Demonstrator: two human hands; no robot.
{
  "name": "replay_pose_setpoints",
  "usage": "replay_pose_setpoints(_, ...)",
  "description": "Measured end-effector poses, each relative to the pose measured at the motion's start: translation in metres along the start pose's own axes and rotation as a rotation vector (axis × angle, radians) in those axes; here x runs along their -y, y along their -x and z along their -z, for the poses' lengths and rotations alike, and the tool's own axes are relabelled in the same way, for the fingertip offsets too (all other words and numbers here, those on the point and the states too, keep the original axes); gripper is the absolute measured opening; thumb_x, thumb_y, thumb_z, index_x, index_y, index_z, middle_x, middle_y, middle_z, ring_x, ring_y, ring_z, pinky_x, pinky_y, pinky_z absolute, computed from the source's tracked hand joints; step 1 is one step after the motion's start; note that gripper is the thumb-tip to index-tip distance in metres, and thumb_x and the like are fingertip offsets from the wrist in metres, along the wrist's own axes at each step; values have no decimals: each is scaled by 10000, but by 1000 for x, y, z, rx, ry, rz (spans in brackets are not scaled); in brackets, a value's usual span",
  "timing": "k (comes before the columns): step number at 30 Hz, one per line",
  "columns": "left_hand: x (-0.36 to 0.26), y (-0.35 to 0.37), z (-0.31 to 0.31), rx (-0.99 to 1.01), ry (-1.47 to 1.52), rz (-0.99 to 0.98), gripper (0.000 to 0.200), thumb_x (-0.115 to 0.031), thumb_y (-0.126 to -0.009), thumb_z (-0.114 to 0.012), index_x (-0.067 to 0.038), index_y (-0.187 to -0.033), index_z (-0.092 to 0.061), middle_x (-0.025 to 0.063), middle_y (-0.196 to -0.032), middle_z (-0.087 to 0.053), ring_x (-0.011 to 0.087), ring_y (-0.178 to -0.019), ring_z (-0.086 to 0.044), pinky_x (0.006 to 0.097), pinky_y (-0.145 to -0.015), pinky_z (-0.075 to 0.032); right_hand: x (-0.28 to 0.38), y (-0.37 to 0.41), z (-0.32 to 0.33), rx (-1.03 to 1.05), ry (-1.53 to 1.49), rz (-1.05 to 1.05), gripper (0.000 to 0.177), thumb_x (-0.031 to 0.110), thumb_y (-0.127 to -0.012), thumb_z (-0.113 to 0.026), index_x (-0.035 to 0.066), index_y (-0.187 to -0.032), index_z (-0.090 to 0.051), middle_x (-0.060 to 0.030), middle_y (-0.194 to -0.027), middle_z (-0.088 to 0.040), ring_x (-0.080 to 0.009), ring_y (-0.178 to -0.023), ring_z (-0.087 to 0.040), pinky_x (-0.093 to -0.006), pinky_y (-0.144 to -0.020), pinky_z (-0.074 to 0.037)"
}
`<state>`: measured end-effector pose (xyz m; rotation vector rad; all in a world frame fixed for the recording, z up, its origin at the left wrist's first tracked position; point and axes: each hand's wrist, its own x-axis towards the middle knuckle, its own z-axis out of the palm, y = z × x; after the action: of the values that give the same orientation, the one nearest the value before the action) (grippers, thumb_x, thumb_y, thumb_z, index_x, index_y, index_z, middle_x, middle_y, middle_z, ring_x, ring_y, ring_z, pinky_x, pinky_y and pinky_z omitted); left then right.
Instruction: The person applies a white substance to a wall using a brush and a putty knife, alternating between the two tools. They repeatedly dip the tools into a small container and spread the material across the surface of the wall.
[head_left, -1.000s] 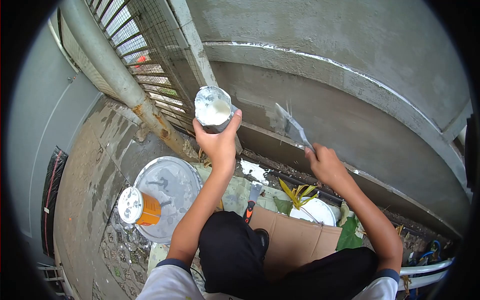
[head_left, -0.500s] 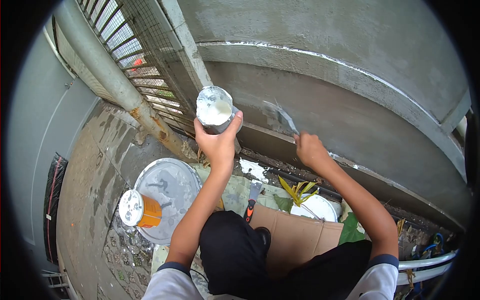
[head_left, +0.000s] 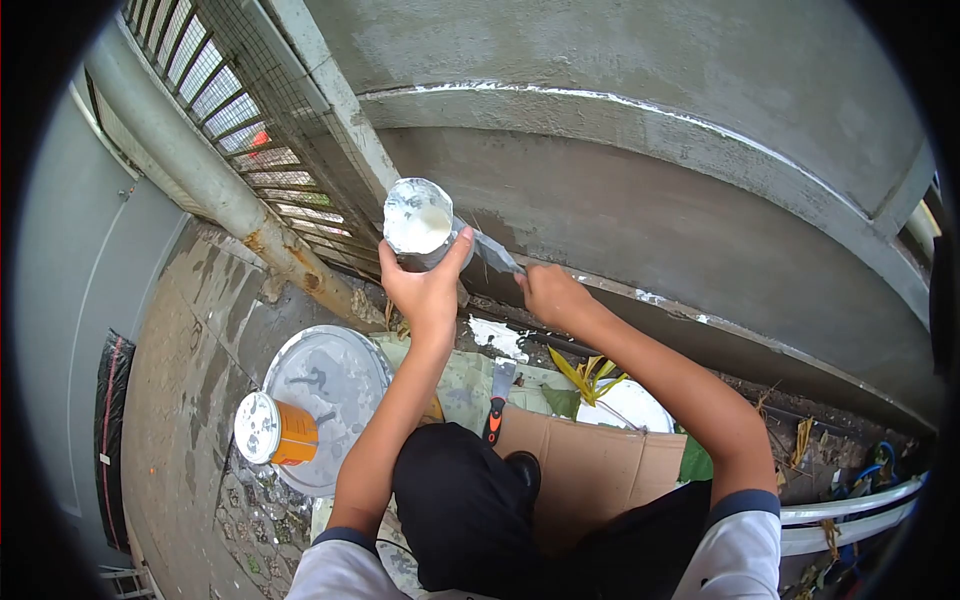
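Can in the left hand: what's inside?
White paint or putty sits in the can held by the left hand, smeared up its walls. The can's bottom is covered. The right hand holds a scraper beside it.

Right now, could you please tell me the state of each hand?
Left hand: closed around the open tin.
Right hand: closed on the putty knife.

An outdoor yard beside a building under repair: bare plastered wall (head_left: 640, 200); rusty drainpipe (head_left: 230, 210); wire-mesh fence (head_left: 230, 110); paved ground (head_left: 190, 330); paint tin (head_left: 275, 430).
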<state>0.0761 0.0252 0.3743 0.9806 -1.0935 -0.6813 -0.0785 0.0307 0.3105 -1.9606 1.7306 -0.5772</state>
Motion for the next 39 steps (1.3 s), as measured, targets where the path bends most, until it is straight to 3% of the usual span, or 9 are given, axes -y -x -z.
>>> replay_pose_setpoints(3,0,-1,0,-19,16,-13,611,-162,-642,-863,43,-1104,-518,135,-1059,-594,198,-944,-568,316,-866,-440,-10,-12,8,-150,19,-77,389,267,-965,-446,-82,-892,-600,-325,-861,-621,-480,-847,-615,-521,-772,-500)
replay_pose_setpoints(10,4,-4,-1,-20,26,1,635,-172,-642,-863,43,-1125,-511,138,-1091,-584,205,-987,-559,324,-891,-429,-62,78,56,-118,86,-281,369,275,-968,-447,-66,-914,-577,-323,-807,-615,-507,-808,-596,-542,-726,-481)
replay_pose_setpoints(14,6,-5,-2,-8,46,4,646,-177,-646,-860,43,-1139,-506,141,-1110,-577,206,-1000,-555,329,-901,-427,-60,103,55,-73,-22,-230,356,266,-968,-447,-61,-907,-574,-322,-793,-613,-504,-814,-593,-540,-735,-473)
replay_pose_setpoints(18,2,-3,-5,-9,26,-3,637,-149,-649,-856,42,-1145,-505,139,-1112,-576,204,-1000,-555,327,-899,-429,-20,61,30,52,-28,-108,362,266,-965,-451,-63,-886,-580,-319,-815,-616,-489,-824,-601,-529,-741,-480)
replay_pose_setpoints(20,-3,1,-6,-4,75,5,614,-113,-651,-852,37,-1140,-512,131,-1106,-580,198,-994,-557,321,-894,-431,-12,22,5,32,-56,-26,363,256,-962,-453,-71,-887,-592,-319,-837,-621,-479,-839,-610,-522,-756,-491)
replay_pose_setpoints(25,3,-1,-1,-3,23,-33,600,-101,-653,-853,34,-1135,-521,120,-1089,-590,194,-977,-563,319,-884,-437,-6,-17,-9,-136,-67,-104,347,219,-959,-451,-85,-899,-607,-314,-853,-628,-468,-854,-620,-520,-774,-502)
replay_pose_setpoints(34,4,1,-14,0,54,6,607,-119,-664,-849,41,-1144,-514,135,-1103,-581,207,-998,-561,327,-901,-438,-52,76,23,-82,-103,-226,370,266,-978,-423,-69,-909,-566,-327,-793,-608,-500,-802,-597,-544,-717,-474)
replay_pose_setpoints(39,2,5,-17,37,35,2,618,-101,-656,-852,40,-1150,-509,131,-1108,-578,203,-1000,-560,326,-901,-438,-20,47,8,-30,-95,-95,375,261,-975,-431,-74,-886,-574,-336,-779,-600,-492,-794,-599,-522,-712,-474)
